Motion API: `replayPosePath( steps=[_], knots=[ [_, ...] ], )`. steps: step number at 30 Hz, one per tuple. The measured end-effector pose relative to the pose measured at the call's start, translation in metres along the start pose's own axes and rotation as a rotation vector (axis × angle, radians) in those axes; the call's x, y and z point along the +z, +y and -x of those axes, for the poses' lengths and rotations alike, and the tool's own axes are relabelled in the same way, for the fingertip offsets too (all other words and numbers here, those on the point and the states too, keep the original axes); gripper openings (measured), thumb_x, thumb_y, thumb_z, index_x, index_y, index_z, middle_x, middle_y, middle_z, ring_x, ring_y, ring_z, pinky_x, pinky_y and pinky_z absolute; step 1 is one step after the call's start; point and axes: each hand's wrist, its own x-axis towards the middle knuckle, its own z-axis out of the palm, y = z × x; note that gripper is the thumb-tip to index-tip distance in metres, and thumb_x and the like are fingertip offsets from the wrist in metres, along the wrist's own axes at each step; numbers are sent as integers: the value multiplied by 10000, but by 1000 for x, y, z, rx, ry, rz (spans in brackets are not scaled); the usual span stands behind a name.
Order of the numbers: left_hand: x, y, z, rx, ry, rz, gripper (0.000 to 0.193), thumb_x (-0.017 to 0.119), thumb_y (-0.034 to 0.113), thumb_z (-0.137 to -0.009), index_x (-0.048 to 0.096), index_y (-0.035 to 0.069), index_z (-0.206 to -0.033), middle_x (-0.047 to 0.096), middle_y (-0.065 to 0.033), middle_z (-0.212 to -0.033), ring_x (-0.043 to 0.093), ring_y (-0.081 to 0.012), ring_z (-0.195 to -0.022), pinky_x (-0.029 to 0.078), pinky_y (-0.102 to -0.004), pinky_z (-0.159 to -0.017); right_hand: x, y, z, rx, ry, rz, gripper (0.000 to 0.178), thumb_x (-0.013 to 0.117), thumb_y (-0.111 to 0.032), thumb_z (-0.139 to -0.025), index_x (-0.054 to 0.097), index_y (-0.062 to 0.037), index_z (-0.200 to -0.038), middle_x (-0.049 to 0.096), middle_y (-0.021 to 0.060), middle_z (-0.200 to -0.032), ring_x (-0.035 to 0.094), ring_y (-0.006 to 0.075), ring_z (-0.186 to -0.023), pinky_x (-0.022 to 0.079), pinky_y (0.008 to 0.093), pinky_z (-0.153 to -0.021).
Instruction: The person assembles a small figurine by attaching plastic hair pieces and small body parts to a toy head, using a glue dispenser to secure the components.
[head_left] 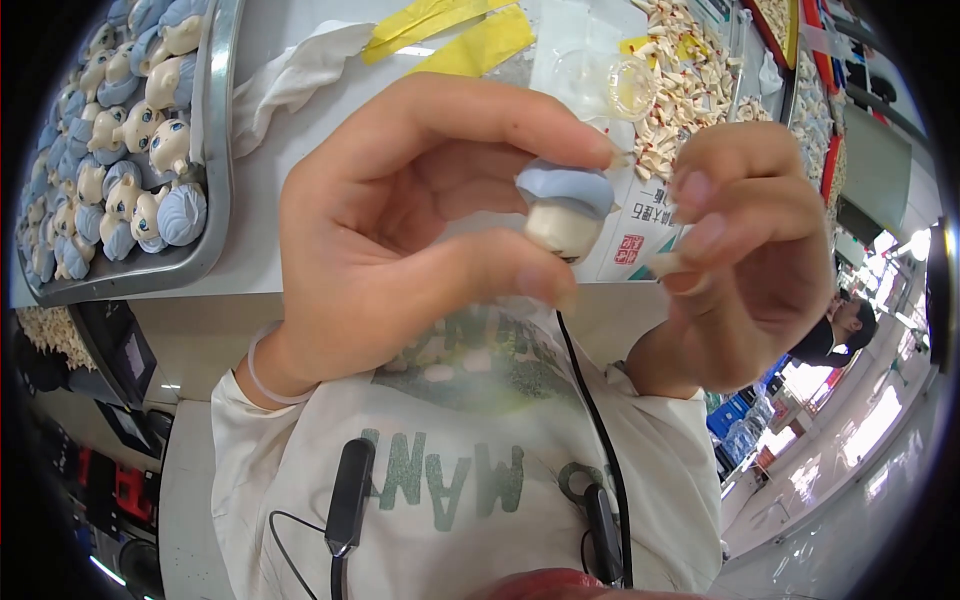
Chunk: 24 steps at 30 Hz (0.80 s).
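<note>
My left hand (400, 210) is closed in a pinch around a small doll head (566, 210), thumb below and index finger on top. The head has light blue moulded hair and a cream face part, and a dark mark shows at its lower edge. To the right of it, my right hand (745, 245) is held up with its fingers curled and the fingertips drawn together near the thumb. Whatever those fingers hold, if anything, is too small or hidden to make out. A narrow gap separates the right fingertips from the doll head.
A metal tray (222, 150) full of finished-looking blue-haired doll heads (170, 145) stands at the left. Behind my hands are a white cloth (295, 85), yellow tape strips (470, 45), a clear round dish (630, 88) and a pile of small cream pieces (675, 60). A person (840, 325) is at far right.
</note>
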Motion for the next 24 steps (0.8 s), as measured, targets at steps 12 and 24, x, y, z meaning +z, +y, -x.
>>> replayPosePath(
  steps=[12, 24],
  knots=[
    [-9, -3, 3, 299, -126, -440, 407, 725, 162, -609, 546, 6, -940, 558, -162, -925, 581, -223, -765, 479, -291, -693, 29, -7, 17, 245, 182, -115, 180, 653, -28, -685, 485, -12, -748, 439, 83, -786, 392, 113, -699, 305, 200, -651],
    [-12, -6, 0, 322, -164, -410, 405, 719, 170, -630, 539, -7, -947, 562, -157, -923, 575, -212, -803, 478, -287, -694, 30, 2, 23, 139, 202, -189, 187, 678, -48, -668, 527, -10, -771, 481, 107, -827, 455, 131, -737, 346, 211, -659]
  ],
)
